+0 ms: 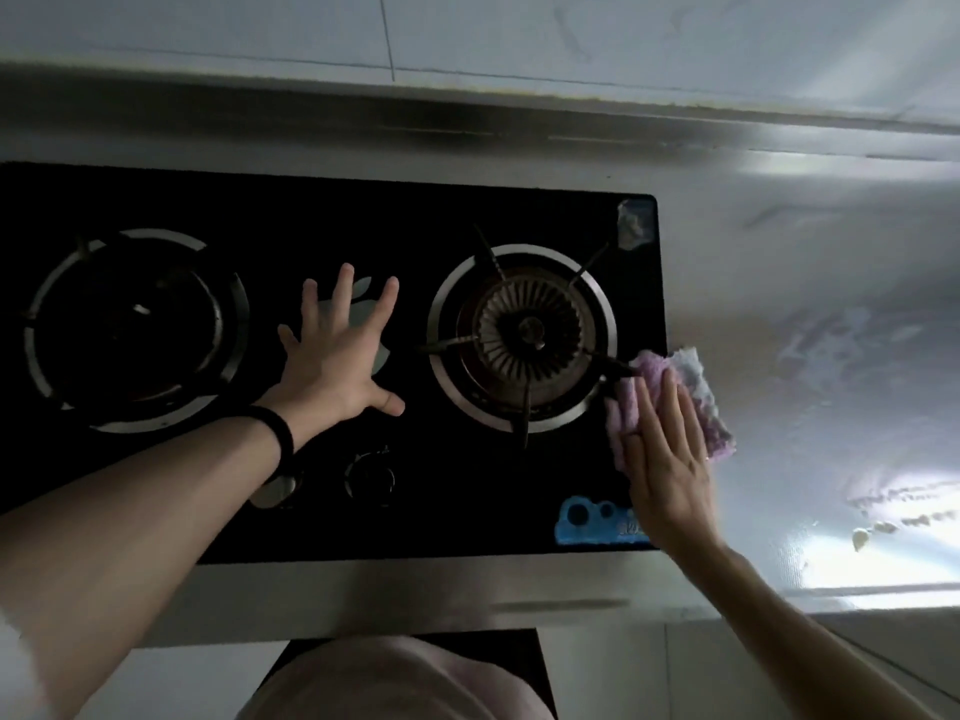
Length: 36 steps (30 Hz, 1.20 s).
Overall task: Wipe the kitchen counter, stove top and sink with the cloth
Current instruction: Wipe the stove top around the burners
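A black glass stove top (405, 236) with two gas burners fills the middle of the view. My right hand (667, 459) lies flat on a folded pink cloth (701, 402), pressing it onto the stove's right edge where it meets the steel counter (810, 283). The cloth sits just right of the right burner (522, 337). My left hand (337, 356) rests with fingers spread on the glass between the two burners, holding nothing. The left burner (137, 330) is at the far left. No sink is in view.
Two control knobs (370, 478) sit near the stove's front edge, one partly under my left wrist. A blue sticker (597, 522) marks the front right corner. The counter to the right shows wet streaks and a small pale scrap (860, 538). A tiled wall (467, 39) runs behind.
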Motion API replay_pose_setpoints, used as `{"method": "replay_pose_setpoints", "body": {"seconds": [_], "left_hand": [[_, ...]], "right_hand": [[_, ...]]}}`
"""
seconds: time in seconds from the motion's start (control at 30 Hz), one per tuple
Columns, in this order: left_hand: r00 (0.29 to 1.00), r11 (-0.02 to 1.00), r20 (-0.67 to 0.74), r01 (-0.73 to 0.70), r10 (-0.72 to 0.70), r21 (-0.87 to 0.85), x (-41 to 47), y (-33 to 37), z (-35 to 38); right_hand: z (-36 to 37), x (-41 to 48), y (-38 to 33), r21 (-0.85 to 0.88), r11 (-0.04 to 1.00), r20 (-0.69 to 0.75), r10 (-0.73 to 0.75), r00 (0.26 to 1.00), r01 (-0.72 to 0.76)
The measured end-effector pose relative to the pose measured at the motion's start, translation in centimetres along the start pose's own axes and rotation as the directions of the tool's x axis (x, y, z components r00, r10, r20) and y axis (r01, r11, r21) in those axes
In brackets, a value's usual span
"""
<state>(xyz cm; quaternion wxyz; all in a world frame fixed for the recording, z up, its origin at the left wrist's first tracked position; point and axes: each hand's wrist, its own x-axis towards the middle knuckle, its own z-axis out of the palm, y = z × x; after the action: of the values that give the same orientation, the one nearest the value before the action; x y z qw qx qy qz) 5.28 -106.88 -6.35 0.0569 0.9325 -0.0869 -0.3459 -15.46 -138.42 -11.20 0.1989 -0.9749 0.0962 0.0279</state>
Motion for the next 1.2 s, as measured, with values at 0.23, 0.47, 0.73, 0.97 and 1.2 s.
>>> {"method": "replay_pose_setpoints", "body": {"seconds": [0.23, 0.47, 0.73, 0.97, 1.2], "left_hand": [[1.000, 0.999, -0.009, -0.010, 0.010, 0.034, 0.3, -0.3, 0.4], [0.999, 0.999, -0.020, -0.045, 0.045, 0.028, 0.4, -0.9, 0.9], [0.999, 0.998, -0.006, -0.047, 0.047, 0.052, 0.6, -0.8, 0.8], [0.993, 0.995, -0.057, -0.100, 0.100, 0.012, 0.1, -1.4, 1.2], [0.969, 0.983, -0.165, -0.180, 0.184, 0.038, -0.8, -2.5, 2.3]], "right_hand": [[2.1, -7.2, -4.6, -0.072, 0.996, 0.043, 0.047, 0.998, -0.044], [6.7, -10.3, -16.3, 0.013, 0.994, 0.055, 0.106, 0.993, -0.107], [11.3, -15.9, -25.8, 0.034, 0.999, 0.102, 0.029, 0.994, -0.033], [7.6, -15.1, -16.5, 0.041, 0.937, 0.048, 0.344, 0.938, -0.346], [6.0, -15.4, -12.3, 0.001, 0.960, 0.094, 0.279, 0.956, -0.280]]}}
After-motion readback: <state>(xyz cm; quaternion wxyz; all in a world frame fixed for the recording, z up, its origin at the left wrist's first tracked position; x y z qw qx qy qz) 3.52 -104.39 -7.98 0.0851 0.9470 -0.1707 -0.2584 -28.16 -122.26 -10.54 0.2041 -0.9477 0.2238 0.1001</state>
